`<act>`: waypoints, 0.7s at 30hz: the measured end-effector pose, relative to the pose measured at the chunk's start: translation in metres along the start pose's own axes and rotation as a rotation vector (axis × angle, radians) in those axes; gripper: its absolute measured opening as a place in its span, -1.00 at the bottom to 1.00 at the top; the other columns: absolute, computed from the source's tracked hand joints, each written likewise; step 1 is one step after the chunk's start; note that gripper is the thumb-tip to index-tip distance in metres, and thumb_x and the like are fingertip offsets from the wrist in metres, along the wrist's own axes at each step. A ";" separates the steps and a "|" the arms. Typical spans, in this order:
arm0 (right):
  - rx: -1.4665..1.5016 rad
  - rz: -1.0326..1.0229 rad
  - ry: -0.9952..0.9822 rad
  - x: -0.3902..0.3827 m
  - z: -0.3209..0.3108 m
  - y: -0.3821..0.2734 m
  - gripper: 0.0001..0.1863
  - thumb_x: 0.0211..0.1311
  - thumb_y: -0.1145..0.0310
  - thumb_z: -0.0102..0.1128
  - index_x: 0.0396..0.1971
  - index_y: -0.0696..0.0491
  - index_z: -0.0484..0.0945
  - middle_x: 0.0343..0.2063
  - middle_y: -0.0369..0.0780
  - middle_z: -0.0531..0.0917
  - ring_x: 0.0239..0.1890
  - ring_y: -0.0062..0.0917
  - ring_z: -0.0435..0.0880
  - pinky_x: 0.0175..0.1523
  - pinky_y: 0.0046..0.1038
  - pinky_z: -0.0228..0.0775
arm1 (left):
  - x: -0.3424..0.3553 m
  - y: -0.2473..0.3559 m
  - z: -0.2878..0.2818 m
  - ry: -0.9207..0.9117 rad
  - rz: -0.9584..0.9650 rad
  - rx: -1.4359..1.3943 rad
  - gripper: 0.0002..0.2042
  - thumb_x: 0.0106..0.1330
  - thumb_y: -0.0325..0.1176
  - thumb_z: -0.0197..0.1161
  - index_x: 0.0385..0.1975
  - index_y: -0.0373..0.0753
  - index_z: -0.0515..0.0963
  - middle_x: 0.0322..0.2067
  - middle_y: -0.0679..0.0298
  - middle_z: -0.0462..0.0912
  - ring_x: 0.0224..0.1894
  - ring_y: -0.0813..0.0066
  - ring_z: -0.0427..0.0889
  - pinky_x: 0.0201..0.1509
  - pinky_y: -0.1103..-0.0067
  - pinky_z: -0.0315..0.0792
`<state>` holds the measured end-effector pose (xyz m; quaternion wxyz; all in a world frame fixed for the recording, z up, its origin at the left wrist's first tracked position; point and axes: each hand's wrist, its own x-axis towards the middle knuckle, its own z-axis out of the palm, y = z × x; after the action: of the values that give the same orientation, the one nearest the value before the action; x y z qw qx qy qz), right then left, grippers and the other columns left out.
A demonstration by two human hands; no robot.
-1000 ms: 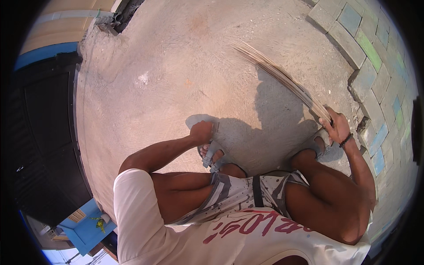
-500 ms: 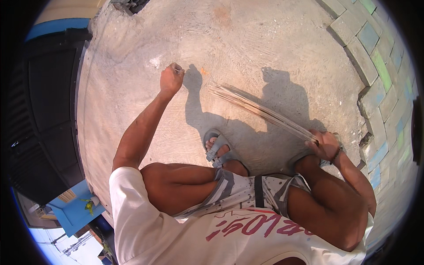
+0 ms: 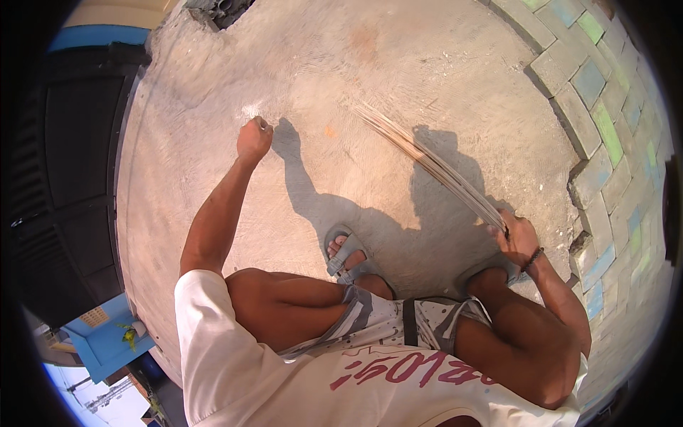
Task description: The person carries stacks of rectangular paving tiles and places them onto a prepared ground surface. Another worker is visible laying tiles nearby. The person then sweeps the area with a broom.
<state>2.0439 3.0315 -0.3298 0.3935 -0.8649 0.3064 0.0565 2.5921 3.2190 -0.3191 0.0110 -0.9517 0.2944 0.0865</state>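
At the right, my right hand (image 3: 519,238) is wrapped round the bound end of a stick broom (image 3: 434,162). Its thin pale sticks stretch away up and to the left, over the concrete. My left hand (image 3: 255,139) is held out ahead on the left, fingers pressed together in a pinch. Whatever lies in that pinch is too small or hidden to make out. Just beyond this hand, a whitish patch (image 3: 252,109) marks the ground. The broom and my left hand are well apart.
Rough concrete (image 3: 320,64) spreads under me, with my sandalled foot (image 3: 345,252) on it. Grey, blue and green paving blocks (image 3: 605,128) with a broken edge run along the right. A dark gate (image 3: 78,156) stands at the left. A hole (image 3: 220,11) breaks the concrete at the far left.
My left hand has moved left and slightly nearer, still pinched. The broom's free end has swung farther out and to the right, with my right hand still gripping it.
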 end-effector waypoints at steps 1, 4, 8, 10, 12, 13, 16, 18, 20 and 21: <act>-0.042 -0.024 -0.024 0.007 0.016 -0.011 -0.55 0.13 0.13 0.04 -0.13 0.21 0.40 -0.63 0.01 0.55 -0.49 -0.09 0.58 -0.36 -0.23 0.41 | 0.002 0.000 -0.001 -0.008 -0.001 0.008 -0.77 0.09 -0.23 0.12 -0.36 -0.25 0.53 -0.35 -0.01 0.60 -0.24 0.05 0.58 -0.15 0.30 0.43; -0.136 -0.020 -0.142 0.039 0.041 -0.032 -0.53 0.13 0.08 0.01 -0.11 0.16 0.41 -0.51 0.05 0.58 -0.37 -0.08 0.58 -0.24 -0.19 0.41 | 0.009 0.009 -0.005 -0.041 -0.002 0.034 -0.77 0.09 -0.24 0.12 -0.36 -0.26 0.52 -0.35 -0.02 0.59 -0.24 0.04 0.57 -0.16 0.30 0.43; -0.146 0.167 -0.043 0.068 0.015 0.004 -0.53 0.14 0.05 0.00 -0.10 0.12 0.43 -0.43 0.06 0.59 -0.30 -0.07 0.57 -0.17 -0.19 0.40 | 0.012 0.001 -0.003 -0.068 0.036 0.015 -0.76 0.08 -0.25 0.11 -0.36 -0.28 0.51 -0.35 -0.05 0.59 -0.24 0.01 0.56 -0.15 0.29 0.42; -0.133 0.364 0.046 0.069 -0.017 0.034 -0.52 0.12 0.04 0.01 -0.10 0.12 0.44 -0.46 0.08 0.58 -0.31 -0.04 0.57 -0.19 -0.17 0.40 | 0.004 -0.001 -0.005 -0.057 0.051 -0.002 -0.76 0.07 -0.25 0.11 -0.37 -0.29 0.51 -0.35 -0.06 0.58 -0.24 0.00 0.56 -0.14 0.29 0.42; -0.161 0.360 0.161 0.059 -0.039 0.062 -0.52 0.11 0.02 0.02 -0.17 0.14 0.45 -0.52 0.10 0.56 -0.36 -0.01 0.57 -0.24 -0.15 0.40 | 0.001 -0.017 -0.002 -0.090 0.037 0.009 -0.76 0.06 -0.25 0.11 -0.38 -0.29 0.52 -0.34 -0.06 0.58 -0.23 0.00 0.56 -0.14 0.30 0.42; -0.195 0.393 0.204 0.053 -0.047 0.077 -0.52 0.11 0.01 0.02 -0.19 0.14 0.45 -0.54 0.10 0.56 -0.37 -0.01 0.57 -0.26 -0.15 0.39 | 0.002 -0.019 0.000 -0.109 0.040 0.009 -0.76 0.06 -0.25 0.11 -0.38 -0.29 0.52 -0.34 -0.06 0.58 -0.23 0.00 0.56 -0.14 0.30 0.42; -0.211 0.420 0.326 0.037 -0.062 0.109 -0.53 0.11 0.01 0.04 -0.29 0.19 0.45 -0.61 0.09 0.53 -0.46 -0.02 0.56 -0.37 -0.16 0.36 | 0.002 -0.024 0.004 -0.085 0.052 -0.002 -0.76 0.05 -0.25 0.12 -0.40 -0.29 0.52 -0.35 -0.05 0.59 -0.23 0.00 0.56 -0.14 0.31 0.42; -0.184 0.402 0.392 0.027 -0.062 0.110 -0.52 0.11 0.02 0.05 -0.30 0.21 0.44 -0.63 0.08 0.52 -0.49 -0.04 0.56 -0.40 -0.17 0.34 | 0.000 -0.025 0.005 -0.073 0.051 -0.007 -0.76 0.05 -0.26 0.13 -0.40 -0.29 0.52 -0.36 -0.05 0.59 -0.23 0.01 0.56 -0.14 0.30 0.42; -0.161 0.362 0.328 0.027 -0.056 0.075 -0.52 0.11 0.01 0.04 -0.25 0.19 0.44 -0.64 0.07 0.52 -0.50 -0.05 0.56 -0.40 -0.18 0.35 | 0.000 -0.029 0.003 -0.082 0.048 0.007 -0.76 0.05 -0.26 0.13 -0.39 -0.30 0.52 -0.36 -0.05 0.59 -0.23 0.01 0.57 -0.14 0.30 0.42; -0.148 0.339 0.293 0.027 -0.054 0.061 -0.51 0.11 0.01 0.04 -0.23 0.18 0.43 -0.63 0.07 0.53 -0.47 -0.04 0.56 -0.38 -0.17 0.35 | 0.004 -0.024 0.006 -0.097 0.061 0.005 -0.76 0.05 -0.26 0.14 -0.39 -0.30 0.52 -0.36 -0.05 0.59 -0.22 0.01 0.57 -0.14 0.30 0.42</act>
<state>2.0232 2.9489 -0.3415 0.2655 -0.8266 0.4959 0.0181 2.6081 3.2368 -0.3266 0.0249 -0.9370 0.3225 0.1323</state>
